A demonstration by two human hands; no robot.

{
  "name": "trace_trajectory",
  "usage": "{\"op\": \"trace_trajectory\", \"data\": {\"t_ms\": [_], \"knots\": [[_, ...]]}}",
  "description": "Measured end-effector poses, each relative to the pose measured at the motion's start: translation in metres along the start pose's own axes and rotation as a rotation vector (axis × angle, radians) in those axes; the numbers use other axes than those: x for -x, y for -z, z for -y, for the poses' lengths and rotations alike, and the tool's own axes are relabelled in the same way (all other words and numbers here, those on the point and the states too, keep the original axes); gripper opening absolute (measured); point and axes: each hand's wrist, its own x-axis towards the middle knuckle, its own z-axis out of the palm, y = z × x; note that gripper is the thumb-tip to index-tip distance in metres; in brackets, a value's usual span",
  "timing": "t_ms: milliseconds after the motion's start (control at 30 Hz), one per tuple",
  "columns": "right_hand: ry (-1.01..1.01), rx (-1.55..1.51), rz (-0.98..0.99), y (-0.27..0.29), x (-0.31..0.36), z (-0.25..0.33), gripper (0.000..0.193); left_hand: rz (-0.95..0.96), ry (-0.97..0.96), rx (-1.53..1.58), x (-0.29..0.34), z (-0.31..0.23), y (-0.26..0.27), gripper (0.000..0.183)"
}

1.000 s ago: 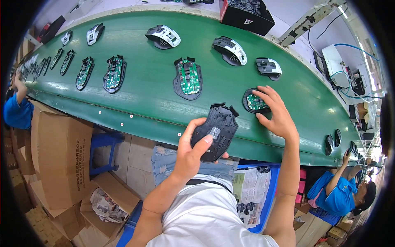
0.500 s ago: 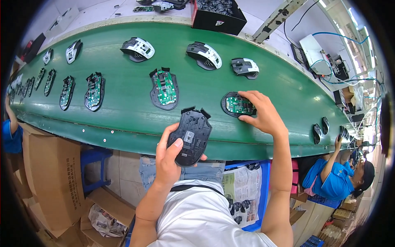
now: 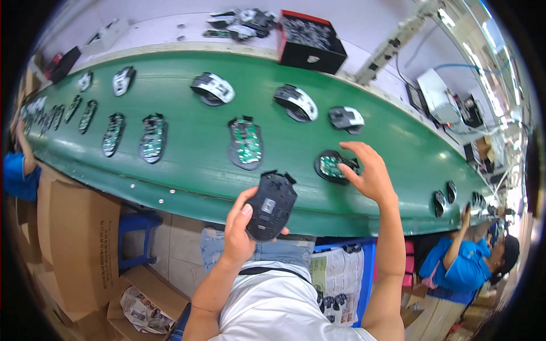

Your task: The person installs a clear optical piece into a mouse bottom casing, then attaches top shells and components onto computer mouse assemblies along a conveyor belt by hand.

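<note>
So, far left and down from the person's left hand [image 3: 242, 233], an open carton [image 3: 159, 292] is holding crumpled printed paper [image 3: 145, 315]. The hand itself is closing around a black mouse shell [image 3: 272, 207], thumb on its inner face, fingers wrapping underneath. That shell's long axis is running away from the body and leaning a bit right; its tabbed end is pointing at the belt [image 3: 412, 176], its rounded end back at the shirt, and it's overlapping the belt's near edge from here. Well beyond the hand, a black box [image 3: 329, 61] is brimming with small dark parts [image 3: 307, 33]. Closer in, a board-fitted base [image 3: 330, 165] is lying roughly crosswise, rounded end pointing left. Below it, a blue bin [image 3: 369, 270] is holding newspaper [image 3: 344, 273] and dark pieces [image 3: 340, 299]. The right hand [image 3: 367, 173] is spreading thumb and forefinger wide over that base's right end, gripping nothing; can't tell if the thumb's touching. Past that hand, a broad green stretch is running rightward.
</note>
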Motion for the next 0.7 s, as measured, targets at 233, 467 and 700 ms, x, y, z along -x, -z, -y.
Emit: {"op": "trace_trajectory", "data": {"t_ms": [233,467,700], "knots": [[0.108,-0.147,0.011,-0.012,-0.045,0.037,0.030,0.007,-0.025,0.144,0.009,-0.001,0.016,0.062],[0.266,-0.208,0.109,-0.038,-0.093,0.095,0.028,0.036,-0.064,0.186,0.011,-0.027,0.031,0.067],[0.257,-0.193,0.186,-0.048,-0.097,0.102,0.026,-0.004,-0.139,0.205,0.006,-0.046,0.056,0.066]]}}
